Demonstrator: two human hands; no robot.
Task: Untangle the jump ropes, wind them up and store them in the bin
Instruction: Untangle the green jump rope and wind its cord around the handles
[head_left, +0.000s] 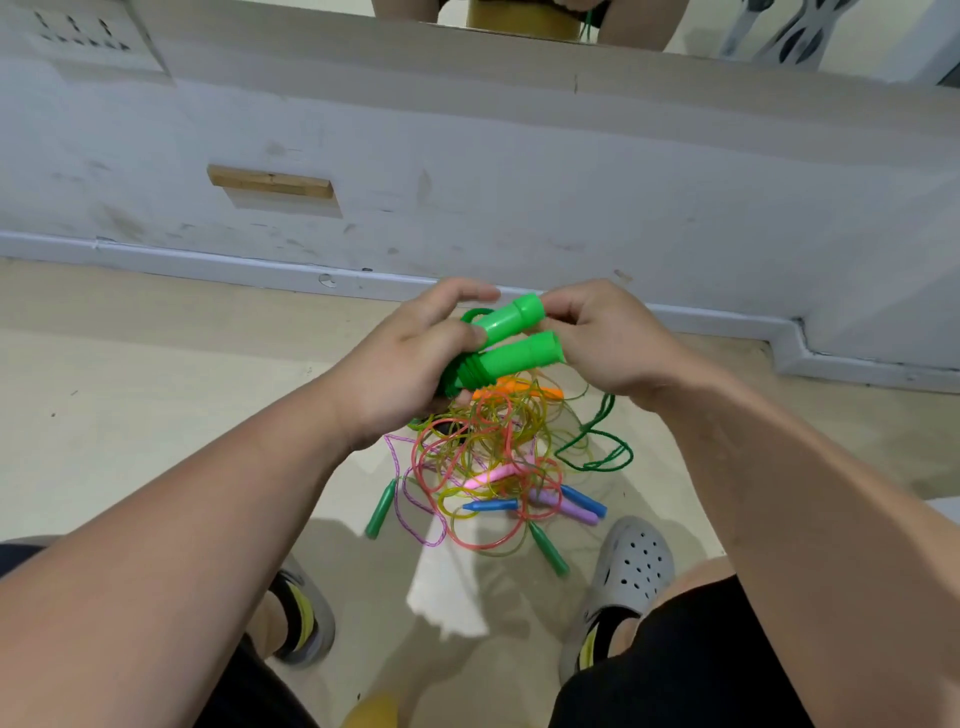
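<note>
My left hand (415, 358) grips two bright green jump-rope handles (511, 338) held side by side, with dark green cord wound around their lower ends. My right hand (597, 338) pinches the handles' top ends. A loose length of the dark green cord (597, 447) trails down to the floor on the right. Below the hands lies a tangled pile of ropes (488, 457) in yellow, red and pink, with small blue (491, 505), pink, purple and green (382, 509) handles in it. No bin is in view.
A white wall with a baseboard (208, 254) runs across just beyond the pile. My feet in grey clogs (634, 566) stand on either side of the tan floor near the ropes. A yellow object (371, 709) shows at the bottom edge.
</note>
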